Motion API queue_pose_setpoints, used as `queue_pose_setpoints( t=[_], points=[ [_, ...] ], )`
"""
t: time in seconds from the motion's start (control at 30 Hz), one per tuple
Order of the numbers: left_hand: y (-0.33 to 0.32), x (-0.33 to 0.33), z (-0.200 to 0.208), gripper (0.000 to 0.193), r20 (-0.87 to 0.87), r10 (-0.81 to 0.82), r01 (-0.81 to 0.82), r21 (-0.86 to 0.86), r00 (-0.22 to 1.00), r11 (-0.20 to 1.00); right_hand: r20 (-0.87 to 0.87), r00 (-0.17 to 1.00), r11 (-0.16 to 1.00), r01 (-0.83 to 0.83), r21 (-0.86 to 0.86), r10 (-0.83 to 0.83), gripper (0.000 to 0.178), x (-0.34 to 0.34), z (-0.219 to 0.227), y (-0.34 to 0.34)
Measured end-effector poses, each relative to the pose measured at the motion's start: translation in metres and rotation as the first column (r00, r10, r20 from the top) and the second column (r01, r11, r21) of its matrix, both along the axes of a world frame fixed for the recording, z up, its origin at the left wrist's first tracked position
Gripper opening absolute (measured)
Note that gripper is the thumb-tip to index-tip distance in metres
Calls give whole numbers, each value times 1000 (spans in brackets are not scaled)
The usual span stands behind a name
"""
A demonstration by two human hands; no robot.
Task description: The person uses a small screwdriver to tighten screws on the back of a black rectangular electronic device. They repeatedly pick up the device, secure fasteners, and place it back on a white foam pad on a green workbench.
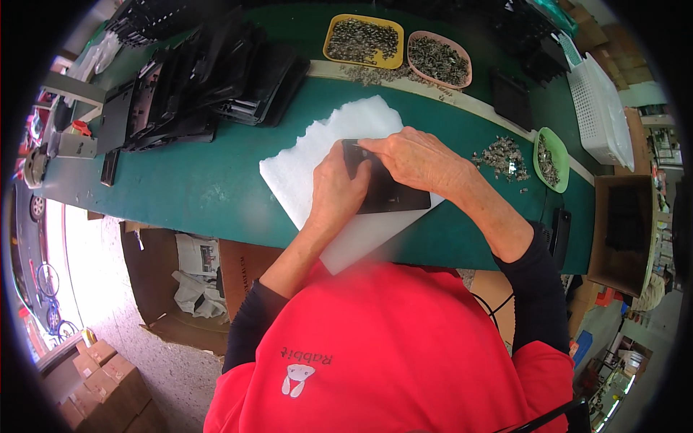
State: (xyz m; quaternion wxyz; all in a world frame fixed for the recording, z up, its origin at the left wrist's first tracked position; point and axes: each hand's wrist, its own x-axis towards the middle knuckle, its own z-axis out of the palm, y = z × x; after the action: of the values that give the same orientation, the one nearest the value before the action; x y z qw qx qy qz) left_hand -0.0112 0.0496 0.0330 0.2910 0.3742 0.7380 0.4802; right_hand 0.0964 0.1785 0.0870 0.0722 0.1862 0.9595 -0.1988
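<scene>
A flat black plastic panel (395, 198) lies on a white foam sheet (317, 141) on the green table. My left hand (338, 184) grips the panel's left side, its thumb over the top face and its fingers along the edge. Across the far part of the panel reaches my right hand (420, 160). Its index finger and thumb come together near the far left corner, close to my left fingertips, while the other fingers curl in. Whatever may be between those fingertips is too small to make out.
A stack of black panels (253, 86) sits at the far left. Small metal parts fill a yellow tray (332, 56), a pink tray (468, 72) and a green tray (561, 180). Loose metal parts (503, 157) lie beside the green tray. A cardboard box (162, 307) stands below the table.
</scene>
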Motion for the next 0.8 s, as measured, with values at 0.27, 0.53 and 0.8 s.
queue_pose_setpoints(
  t=[0.27,0.53,0.8],
  points=[
    [-1,-1,-3,26,25,4,-4,10,1000,1000,111,989,994,101,-31,-97,28,-8,11,-14],
    [0,-3,0,26,45,-2,1,25,999,1000,61,998,989,6,-148,3,30,-5,2,4],
    [1,-4,0,26,79,-7,5,31,997,999,91,995,998,34,-60,-28,31,-8,4,-7]
  ],
)
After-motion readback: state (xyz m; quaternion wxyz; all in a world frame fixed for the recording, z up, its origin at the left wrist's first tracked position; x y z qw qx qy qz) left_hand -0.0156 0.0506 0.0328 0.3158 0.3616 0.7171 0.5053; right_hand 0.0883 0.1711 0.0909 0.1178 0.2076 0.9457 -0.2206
